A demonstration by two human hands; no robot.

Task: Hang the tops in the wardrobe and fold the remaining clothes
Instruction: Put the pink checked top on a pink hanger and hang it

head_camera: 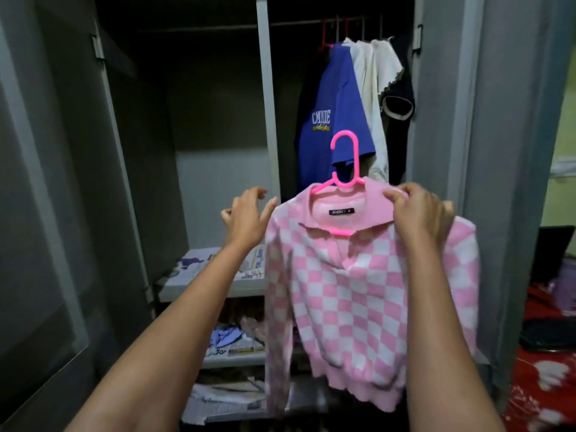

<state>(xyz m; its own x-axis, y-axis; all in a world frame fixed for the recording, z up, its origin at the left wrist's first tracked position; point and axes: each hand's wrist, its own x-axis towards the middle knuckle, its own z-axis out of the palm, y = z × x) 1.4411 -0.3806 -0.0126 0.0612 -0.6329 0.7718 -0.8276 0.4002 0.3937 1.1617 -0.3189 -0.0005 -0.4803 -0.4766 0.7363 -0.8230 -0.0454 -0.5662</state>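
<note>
A blue shirt (333, 120) hangs above the right hand's fingers (397, 194); its chest print reads roughly "CMRIIE" in pale capitals, with a smaller, unreadable line under it. Between the two hands, left of those fingertips, a small black neck label (341, 211) sits inside the collar of a pink checked top (352, 291); its white lettering is too small to read. Below the left hand (246, 218), newspaper (237, 350) on a shelf shows a large blurred "30".
</note>
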